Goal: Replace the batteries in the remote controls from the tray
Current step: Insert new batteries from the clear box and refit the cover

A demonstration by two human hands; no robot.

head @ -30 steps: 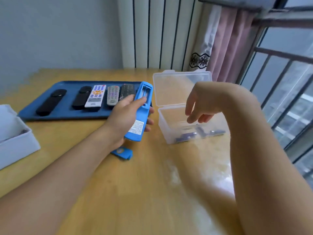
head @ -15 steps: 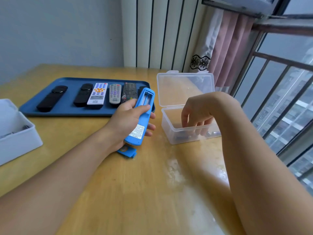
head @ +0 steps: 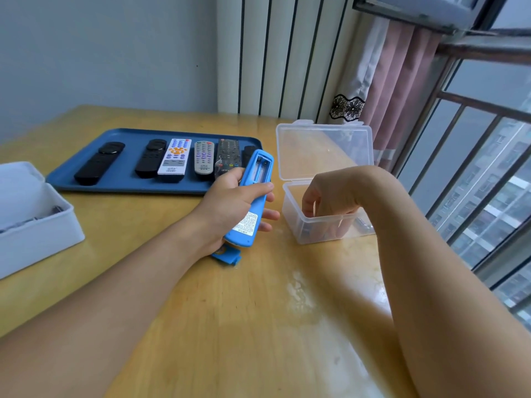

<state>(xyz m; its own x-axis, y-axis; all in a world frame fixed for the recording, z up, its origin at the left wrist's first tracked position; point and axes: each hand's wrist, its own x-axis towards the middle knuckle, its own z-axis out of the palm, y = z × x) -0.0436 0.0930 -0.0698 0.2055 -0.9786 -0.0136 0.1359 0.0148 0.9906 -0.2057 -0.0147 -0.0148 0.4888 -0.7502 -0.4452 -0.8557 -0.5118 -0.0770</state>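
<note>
Two hands: both busy over the table [head: 258, 326].
Left hand [head: 230, 208]: grips the blue remote [head: 254, 196], back up, battery bay open.
Remote axis: top end toward the tray [head: 86, 162], tilted.
Right hand [head: 330, 196]: fingers down inside the clear box [head: 293, 214]; grasp hidden, cannot tell.

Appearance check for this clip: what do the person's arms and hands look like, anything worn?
Both forearms are bare as far as the frame shows: no sleeves, gloves, watch, rings or bracelets visible on the left hand or right hand. Upper arms are out of view.
</note>
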